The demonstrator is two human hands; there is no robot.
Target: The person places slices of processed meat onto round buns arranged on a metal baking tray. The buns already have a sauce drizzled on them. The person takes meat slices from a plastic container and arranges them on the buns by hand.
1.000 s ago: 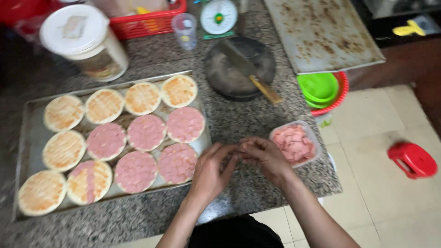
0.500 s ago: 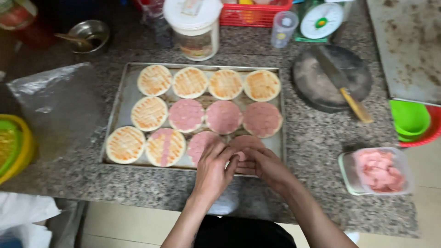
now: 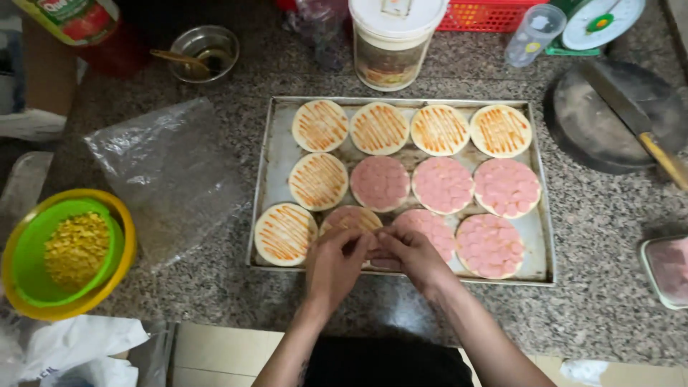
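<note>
A metal baking tray (image 3: 276, 150) on the granite counter holds several small round pizza bases. Some are striped with orange sauce (image 3: 320, 125), others are covered with pink sausage slices (image 3: 443, 185). My left hand (image 3: 333, 266) and my right hand (image 3: 410, 256) meet at the tray's front edge, fingertips together over a partly covered base (image 3: 349, 217) in the front row. They pinch thin pink sausage slices (image 3: 378, 240) between them; the hands hide much of that base.
A green bowl of yellow corn (image 3: 68, 251) in a yellow bowl sits at the left, beside a clear plastic bag (image 3: 168, 172). A white-lidded tub (image 3: 393, 39), a small metal bowl (image 3: 204, 46), a dark round board with a knife (image 3: 623, 115), and a sausage container (image 3: 666, 269) surround the tray.
The view has swung left, bringing the corn bowl and plastic bag into sight. My hands moved from the sausage container on the right over to the tray's front row.
</note>
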